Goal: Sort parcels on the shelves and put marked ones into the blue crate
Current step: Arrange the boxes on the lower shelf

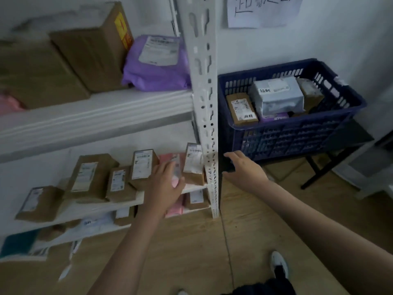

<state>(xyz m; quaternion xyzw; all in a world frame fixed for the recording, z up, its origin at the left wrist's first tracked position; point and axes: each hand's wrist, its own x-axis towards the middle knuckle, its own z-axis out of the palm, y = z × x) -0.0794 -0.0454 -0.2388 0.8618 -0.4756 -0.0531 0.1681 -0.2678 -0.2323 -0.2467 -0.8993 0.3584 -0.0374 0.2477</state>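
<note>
White walls and a pale wooden floor (191, 241) frame a white metal shelf unit (95, 111), whose perforated upright post (205, 103) divides the view.

At the middle shelf, the left hand (164, 186) is laid over a pink parcel (170, 160), fingers spread and reaching onto it, thumb out to the right; whether the parcel is actually gripped cannot be told because of blur. The right hand (244, 169) is held in the air to the right of the post, fingers loosely extended and nothing held.

Beside the pink parcel, a small brown box with a white label (193, 165) is stood against the post, and three more labelled brown boxes (119, 175) are lined up to the left, with another brown box (38, 203) near the shelf's front edge. On the shelf above, a purple mailer bag (157, 62) is placed next to two large cardboard boxes (91, 47). Further parcels are seen on the lowest shelf, partly hidden.

Right of the post, the blue crate (287, 137) is set on a dark stand (331, 158). Inside it lie a white-wrapped parcel with handwriting (276, 94), a brown box with a handwritten mark (241, 108) and other parcels. A handwritten paper sign (261, 9) is fixed to the wall above. A white shoe (278, 262) is visible on the floor.
</note>
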